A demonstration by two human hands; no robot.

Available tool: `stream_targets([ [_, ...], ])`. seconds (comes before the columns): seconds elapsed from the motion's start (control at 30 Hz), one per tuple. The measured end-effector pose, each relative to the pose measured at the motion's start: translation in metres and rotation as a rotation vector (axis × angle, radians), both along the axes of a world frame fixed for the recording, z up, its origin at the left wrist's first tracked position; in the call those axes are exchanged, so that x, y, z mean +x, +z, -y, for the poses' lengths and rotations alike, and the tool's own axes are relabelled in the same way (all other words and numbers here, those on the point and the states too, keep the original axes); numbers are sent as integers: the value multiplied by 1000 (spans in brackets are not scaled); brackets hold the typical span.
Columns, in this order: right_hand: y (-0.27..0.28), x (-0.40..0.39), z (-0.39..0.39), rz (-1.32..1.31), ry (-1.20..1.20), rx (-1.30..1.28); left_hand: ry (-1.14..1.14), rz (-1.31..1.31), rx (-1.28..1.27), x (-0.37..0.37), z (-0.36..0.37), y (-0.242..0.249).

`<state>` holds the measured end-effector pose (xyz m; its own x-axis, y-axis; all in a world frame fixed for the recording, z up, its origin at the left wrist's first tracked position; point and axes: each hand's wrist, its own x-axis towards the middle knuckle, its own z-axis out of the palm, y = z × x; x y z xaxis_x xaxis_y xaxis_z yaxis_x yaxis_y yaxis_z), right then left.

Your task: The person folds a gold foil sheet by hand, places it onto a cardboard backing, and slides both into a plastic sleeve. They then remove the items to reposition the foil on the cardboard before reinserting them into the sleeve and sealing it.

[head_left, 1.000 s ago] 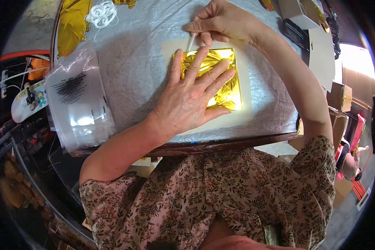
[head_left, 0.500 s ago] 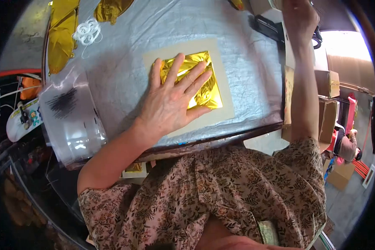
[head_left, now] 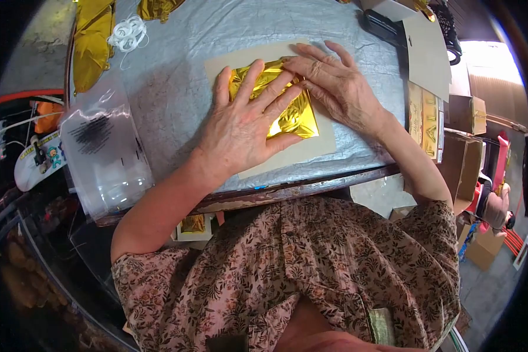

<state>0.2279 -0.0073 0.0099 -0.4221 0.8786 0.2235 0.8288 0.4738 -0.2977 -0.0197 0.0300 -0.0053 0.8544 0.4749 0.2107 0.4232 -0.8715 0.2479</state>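
Note:
A folded gold foil piece [head_left: 304,117] lies on a beige card sheet [head_left: 325,144] on the silver-covered table. My left hand [head_left: 243,120] rests flat across the foil's left part, fingers spread and pointing away from me. From the right, my right hand [head_left: 337,85] reaches over the foil's upper right edge, its fingers apart and its fingertips close to those of my left hand. Part of the foil is hidden beneath both hands.
Clear plastic bags [head_left: 108,158] lie at the table's left edge, below white ribbon coils [head_left: 127,34] and gold foil balloons [head_left: 91,50]. A black device [head_left: 384,28] and cardboard boxes [head_left: 466,164] are at the right. Another person [head_left: 494,205] is at far right.
My right hand has come down from the upper right onto the foil's right side. My left hand stays on the foil. The camera view has shifted slightly.

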Motion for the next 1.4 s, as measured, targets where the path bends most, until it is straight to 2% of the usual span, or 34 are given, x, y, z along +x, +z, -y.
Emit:
stream_targets([
  [0.17,-9,0,1,172,-4,102,9,28,-86,-2,0,2],
  [0.37,3,0,4,208,3,48,16,19,-81,-2,-2,1],
  [0.4,4,-2,7,207,7,51,28,43,-101,-2,-2,0],
  [0.47,7,-5,19,38,25,-54,43,65,-129,-4,-1,-2],
  [0.6,0,4,20,126,85,-99,40,109,-144,-3,-2,-3],
  [0.87,0,12,14,143,115,-86,35,102,-157,-6,-6,0],
  [1.03,-2,14,12,105,128,-69,-29,134,-289,-15,-10,3],
  [1.07,-5,15,13,85,127,-59,-23,130,-287,-17,-10,6],
  [1.13,-6,16,12,64,127,-44,46,-19,-118,-20,-10,12],
  [1.4,-7,16,13,60,110,-28,139,-44,-146,-32,-16,9],
])
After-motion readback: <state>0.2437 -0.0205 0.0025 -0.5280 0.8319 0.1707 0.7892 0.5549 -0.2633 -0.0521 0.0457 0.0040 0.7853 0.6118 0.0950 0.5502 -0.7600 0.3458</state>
